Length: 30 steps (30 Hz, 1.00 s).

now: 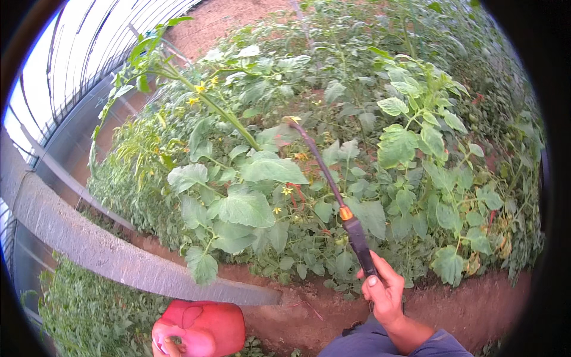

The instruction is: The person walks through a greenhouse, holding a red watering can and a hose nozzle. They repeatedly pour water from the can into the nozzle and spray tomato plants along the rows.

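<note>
My right hand is closed around the black handle of a spray wand, thumb on top. An orange collar joins the handle to a thin dark tube that slants up and left. The tube's bent tip is close to a small yellow blossom among tomato plants; whether they touch, I cannot tell. At the lower left, fingers of my left hand curl around the handle of a red plastic jug. The rest of that hand is cut off by the picture's edge.
A thick grey concrete-like post slopes across the left side, down to the soil beside the jug. A tall stem with yellow flowers leans left. Brown soil runs along the plants. Greenhouse framing stands at the upper left.
</note>
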Motion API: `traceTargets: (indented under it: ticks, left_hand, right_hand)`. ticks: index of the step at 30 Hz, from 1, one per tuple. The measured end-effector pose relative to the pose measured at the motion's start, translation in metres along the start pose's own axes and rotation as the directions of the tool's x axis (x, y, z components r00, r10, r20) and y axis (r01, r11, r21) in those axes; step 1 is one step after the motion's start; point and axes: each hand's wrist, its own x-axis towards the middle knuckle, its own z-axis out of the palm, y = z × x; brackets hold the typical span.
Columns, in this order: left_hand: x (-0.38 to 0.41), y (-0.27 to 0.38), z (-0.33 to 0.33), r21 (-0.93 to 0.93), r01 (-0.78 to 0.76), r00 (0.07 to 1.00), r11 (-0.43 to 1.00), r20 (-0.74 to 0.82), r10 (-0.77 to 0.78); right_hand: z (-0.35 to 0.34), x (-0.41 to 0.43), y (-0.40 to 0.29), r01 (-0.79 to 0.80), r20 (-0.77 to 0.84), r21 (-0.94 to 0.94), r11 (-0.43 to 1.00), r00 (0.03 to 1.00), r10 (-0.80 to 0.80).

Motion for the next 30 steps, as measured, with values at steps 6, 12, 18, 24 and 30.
traceTargets:
  ticks: [6,12,18,24,30]
  left_hand:
    - [0.028,0.041,-0.021,0.067,-0.140,0.980,0.988,-0.136,0.148]
    - [0.080,0.167,-0.025,0.140,-0.373,0.907,0.917,-0.155,0.393]
    - [0.132,0.245,0.018,0.172,-0.509,0.853,0.844,-0.028,0.521]
    - [0.163,0.284,0.105,0.160,-0.591,0.806,0.791,0.082,0.586]
    - [0.166,0.326,0.160,0.193,-0.626,0.775,0.755,0.263,0.575]
  right_hand:
    - [-0.019,0.007,0.014,0.106,-0.024,0.152,0.983,0.994,-0.104]
    - [-0.023,0.044,0.000,0.060,0.102,0.291,0.955,0.990,-0.093]
    - [-0.060,0.049,-0.003,-0.140,0.189,0.375,0.917,0.979,0.073]
    - [-0.086,0.056,-0.005,-0.196,0.214,0.283,0.939,0.967,0.138]
    - [-0.099,0.066,-0.012,-0.246,0.219,0.262,0.933,0.957,0.191]
